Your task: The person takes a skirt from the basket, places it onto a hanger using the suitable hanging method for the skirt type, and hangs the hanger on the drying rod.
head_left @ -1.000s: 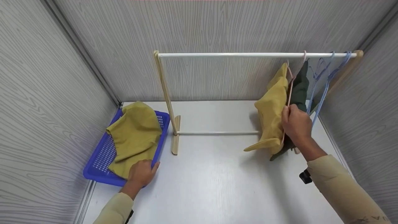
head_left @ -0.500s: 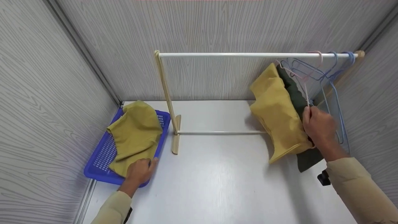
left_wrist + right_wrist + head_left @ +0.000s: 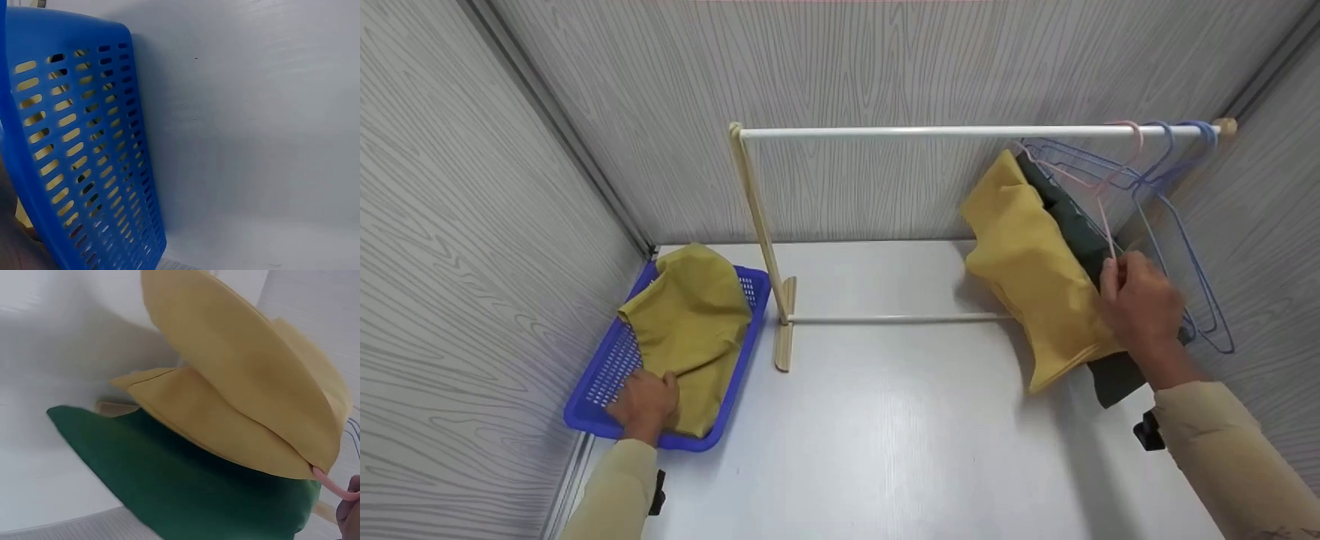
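Note:
On the right, my right hand (image 3: 1144, 304) pinches one end of a pink hanger (image 3: 1106, 214) hooked over the rail. A yellow garment (image 3: 1027, 259) hangs on this hanger, tilted toward the left. Behind it is a dark green garment (image 3: 1072, 229). The right wrist view shows the hanger's pink end (image 3: 333, 488) coming out of the yellow cloth by my fingers. At the left, my left hand (image 3: 645, 399) is inside the blue basket (image 3: 576, 405), on the near-left edge of an olive-yellow garment (image 3: 690, 322). Its fingertips are hidden, so their hold is unclear.
A white rail (image 3: 915, 132) spans the rack between wooden side posts (image 3: 754, 202). Blue hangers (image 3: 1185, 214) crowd its right end, close to the right wall. A lower white bar (image 3: 885, 319) crosses just above the table. Grey wood-patterned walls enclose three sides.
My right hand has moved right, swinging the pink hanger and yellow garment round to face me more. My left hand has left the basket's right side for the garment's left edge.

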A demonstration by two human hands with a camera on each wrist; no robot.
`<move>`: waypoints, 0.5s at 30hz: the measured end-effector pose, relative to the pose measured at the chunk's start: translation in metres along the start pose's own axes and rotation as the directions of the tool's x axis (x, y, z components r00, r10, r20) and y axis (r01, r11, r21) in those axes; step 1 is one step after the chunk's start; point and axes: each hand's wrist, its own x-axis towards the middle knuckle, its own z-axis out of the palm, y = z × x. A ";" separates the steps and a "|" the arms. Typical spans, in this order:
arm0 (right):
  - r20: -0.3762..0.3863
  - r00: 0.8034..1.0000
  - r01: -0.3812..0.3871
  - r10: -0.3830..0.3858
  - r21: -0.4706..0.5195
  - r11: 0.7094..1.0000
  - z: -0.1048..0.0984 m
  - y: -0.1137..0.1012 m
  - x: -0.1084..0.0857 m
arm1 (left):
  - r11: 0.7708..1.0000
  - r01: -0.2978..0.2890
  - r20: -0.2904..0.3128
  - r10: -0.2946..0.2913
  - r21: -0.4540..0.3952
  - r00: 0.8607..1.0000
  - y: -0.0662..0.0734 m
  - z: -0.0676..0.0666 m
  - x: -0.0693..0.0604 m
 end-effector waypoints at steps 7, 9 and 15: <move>0.032 0.998 -0.062 0.060 0.040 0.997 0.003 0.002 -0.010 | 0.998 0.059 0.175 -0.058 0.000 0.983 -0.003 0.005 0.008; 0.048 0.997 -0.064 0.062 0.042 0.997 0.003 0.001 -0.012 | 0.998 0.063 0.181 -0.059 -0.017 0.982 -0.003 0.004 0.007; 0.052 0.998 -0.049 0.048 0.028 0.998 0.000 0.004 -0.013 | 0.999 0.053 0.218 -0.051 -0.004 0.975 -0.005 0.010 0.009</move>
